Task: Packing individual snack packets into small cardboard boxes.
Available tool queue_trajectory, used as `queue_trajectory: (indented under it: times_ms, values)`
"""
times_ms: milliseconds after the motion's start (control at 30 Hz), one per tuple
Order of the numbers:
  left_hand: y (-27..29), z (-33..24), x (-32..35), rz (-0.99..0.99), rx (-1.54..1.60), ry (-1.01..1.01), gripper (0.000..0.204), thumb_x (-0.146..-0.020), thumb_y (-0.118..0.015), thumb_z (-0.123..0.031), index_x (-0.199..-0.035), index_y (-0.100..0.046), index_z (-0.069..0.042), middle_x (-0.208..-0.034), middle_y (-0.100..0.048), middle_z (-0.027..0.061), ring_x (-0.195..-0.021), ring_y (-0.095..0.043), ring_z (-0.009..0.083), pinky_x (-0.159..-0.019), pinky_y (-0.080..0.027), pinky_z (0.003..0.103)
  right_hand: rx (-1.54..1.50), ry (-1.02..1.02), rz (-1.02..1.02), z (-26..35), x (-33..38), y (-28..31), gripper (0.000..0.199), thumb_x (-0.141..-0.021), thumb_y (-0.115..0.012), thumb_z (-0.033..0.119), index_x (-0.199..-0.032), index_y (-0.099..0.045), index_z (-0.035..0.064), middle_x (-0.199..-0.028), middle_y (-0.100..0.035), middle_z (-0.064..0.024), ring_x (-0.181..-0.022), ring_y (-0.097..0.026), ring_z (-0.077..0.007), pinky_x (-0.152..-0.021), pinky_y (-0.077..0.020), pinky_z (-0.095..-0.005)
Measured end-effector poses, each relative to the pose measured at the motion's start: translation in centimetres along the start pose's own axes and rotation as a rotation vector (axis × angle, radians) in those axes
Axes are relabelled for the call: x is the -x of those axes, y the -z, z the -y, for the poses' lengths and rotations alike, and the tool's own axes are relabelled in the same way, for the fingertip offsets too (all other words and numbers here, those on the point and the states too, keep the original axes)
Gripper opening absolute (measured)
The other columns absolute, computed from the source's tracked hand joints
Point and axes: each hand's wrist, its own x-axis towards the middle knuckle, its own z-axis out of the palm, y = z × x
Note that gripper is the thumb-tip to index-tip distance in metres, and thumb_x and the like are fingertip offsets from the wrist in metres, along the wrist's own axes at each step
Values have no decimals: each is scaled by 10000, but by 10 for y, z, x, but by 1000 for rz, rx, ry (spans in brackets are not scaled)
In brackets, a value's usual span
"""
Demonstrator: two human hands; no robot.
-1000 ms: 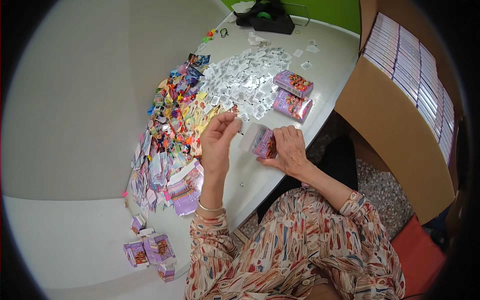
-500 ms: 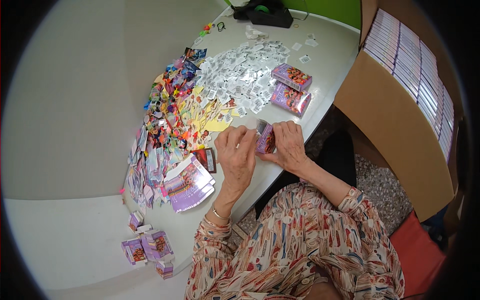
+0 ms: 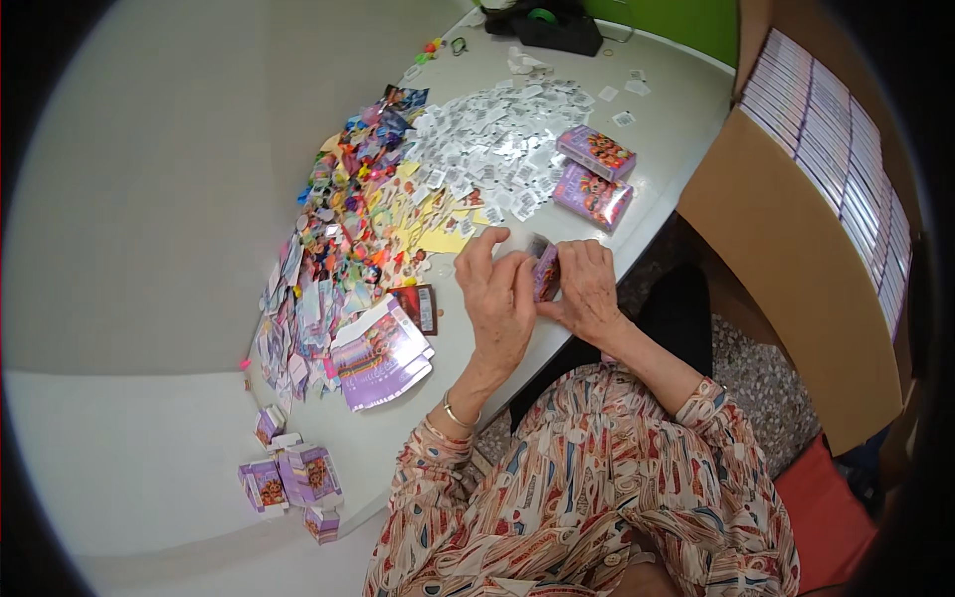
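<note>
Near the table's front edge, my right hand [image 3: 589, 291] grips a small purple printed box [image 3: 546, 275] between thumb and fingers. The box stands tilted, and a greyish, partly see-through piece [image 3: 537, 244] shows at its far end. Beside it is my left hand [image 3: 495, 303], its fingers apart and one raised; its fingertips are close to the box, and I cannot tell if they touch. Two more purple boxes [image 3: 592, 194] lie just beyond, one leaning on the other. Left of my left hand are flat purple cartons [image 3: 383, 356] and a dark red packet [image 3: 418, 306].
White barcode stickers [image 3: 502, 139] form a heap behind my hands. Colourful small trinkets and packets [image 3: 338, 214] pile along the wall. Small purple boxes [image 3: 303, 478] stand front left, a black tape dispenser [image 3: 557, 30] at the back. A cardboard carton [image 3: 786, 249] packed with flat stacks stands right.
My left hand has opened a little, one finger lifting off from the box's end. The right hand keeps its grip on the box. The whole view has shifted slightly.
</note>
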Motion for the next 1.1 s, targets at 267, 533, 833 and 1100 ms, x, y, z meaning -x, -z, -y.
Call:
queue_trajectory:
  times_ms: [267,533,833,1100]
  values:
    - [15,-10,6,89,153,88,155,-859,-603,-17,-1008,-642,2,-1248,-534,144,-1085,-508,289,-870,-425,350,0,1,35,0,2,-2,788,-488,-854,375,-1076,-467,20,-966,-511,-116,-896,-486,-294,-791,-365,-404]
    - [56,117,11,-55,-274,186,188,-843,-652,-136,-996,-651,-26,-955,-659,100,-923,-585,304,-796,-456,389,-7,-9,6,1,2,0,858,-575,-837,451,-1167,-452,-36,-973,-518,-149,-900,-486,-297,-816,-365,-407]
    - [43,168,17,140,-642,165,146,-817,-659,-170,-840,-684,-28,-874,-660,118,-891,-576,299,-790,-428,426,17,28,34,3,1,1,866,-588,-821,479,-1167,-447,-46,-979,-517,-151,-906,-487,-299,-826,-362,-408]
    - [59,40,-12,8,-55,86,105,-805,-688,-51,-900,-680,-7,-847,-647,97,-826,-594,232,-760,-458,303,24,-9,30,-4,4,-1,840,-565,-829,465,-1143,-462,-22,-978,-516,-134,-911,-483,-295,-812,-362,-406]
